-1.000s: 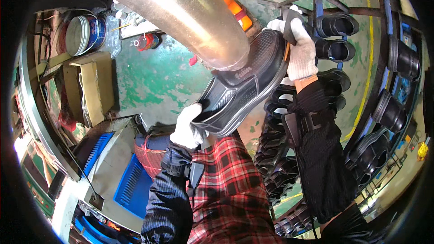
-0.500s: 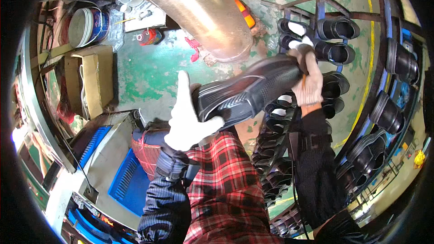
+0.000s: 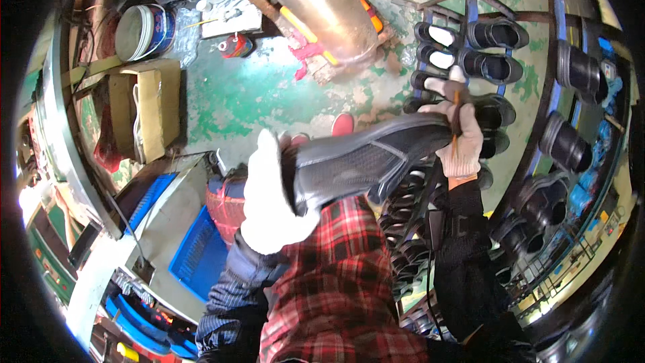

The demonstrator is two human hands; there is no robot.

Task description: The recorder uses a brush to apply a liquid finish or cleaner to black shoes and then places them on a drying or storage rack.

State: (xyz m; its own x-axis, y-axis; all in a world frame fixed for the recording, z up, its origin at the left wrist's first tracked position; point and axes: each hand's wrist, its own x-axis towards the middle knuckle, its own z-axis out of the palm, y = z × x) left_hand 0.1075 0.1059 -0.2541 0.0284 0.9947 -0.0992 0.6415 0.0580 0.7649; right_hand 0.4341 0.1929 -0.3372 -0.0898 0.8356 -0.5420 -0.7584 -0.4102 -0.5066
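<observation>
A black shoe (image 3: 356, 158) lies sideways in front of me, held above my red plaid apron (image 3: 336, 269). At its left end, my left hand (image 3: 272, 205) in a white glove grips it, with the thumb along the lower side. My right hand (image 3: 463, 138), in a pale glove, is closed at the shoe's right end. Its fingers hold a thin brown stick-like tool (image 3: 457, 117) upright; the tool's working end is too blurred to tell. Whether these fingers also grip the shoe is hidden.
On the right, a metal rack (image 3: 556, 47) carries several black shoes (image 3: 494, 66). A rounded metal duct (image 3: 322, 13) stands ahead. To the left are a cardboard box (image 3: 158, 111), a bucket (image 3: 142, 32), a red can (image 3: 235, 46) and a blue tray (image 3: 201, 255).
The shoe has turned so that more of its side shows. My left hand has moved closer round its end, and the right hand has lowered slightly with the brown tool.
</observation>
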